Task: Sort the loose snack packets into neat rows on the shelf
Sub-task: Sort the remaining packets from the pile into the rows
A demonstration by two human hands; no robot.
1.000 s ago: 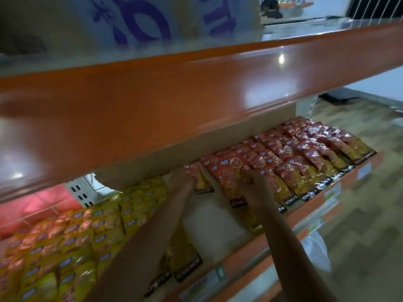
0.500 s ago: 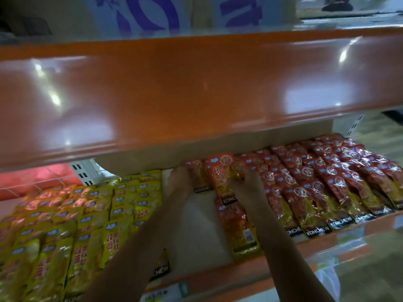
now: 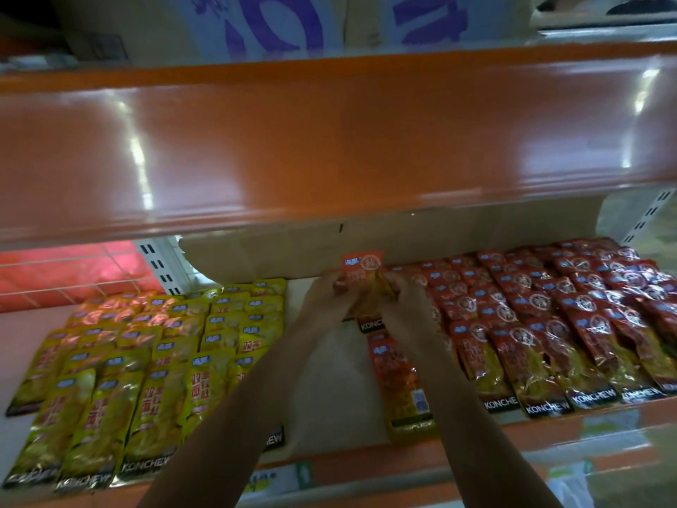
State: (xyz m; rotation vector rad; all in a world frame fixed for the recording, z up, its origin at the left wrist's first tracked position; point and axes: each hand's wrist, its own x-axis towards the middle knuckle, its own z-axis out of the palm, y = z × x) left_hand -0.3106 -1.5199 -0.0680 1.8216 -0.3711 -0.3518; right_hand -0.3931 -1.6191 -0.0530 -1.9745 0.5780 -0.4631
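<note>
One red packet (image 3: 362, 267), shelf's (image 3: 329, 364) back edge.
Left hand (image 3: 326, 293) and right hand (image 3: 406, 304) pinch its light, limp, slippery-looking sides.

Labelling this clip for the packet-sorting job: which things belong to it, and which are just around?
Job: left hand and right hand gripping the held red packet; loose red packet; red rows; yellow rows; lower shelf.
Around: upper shelf; printed cartons on it; price labels; pink bundle behind wire mesh.
</note>
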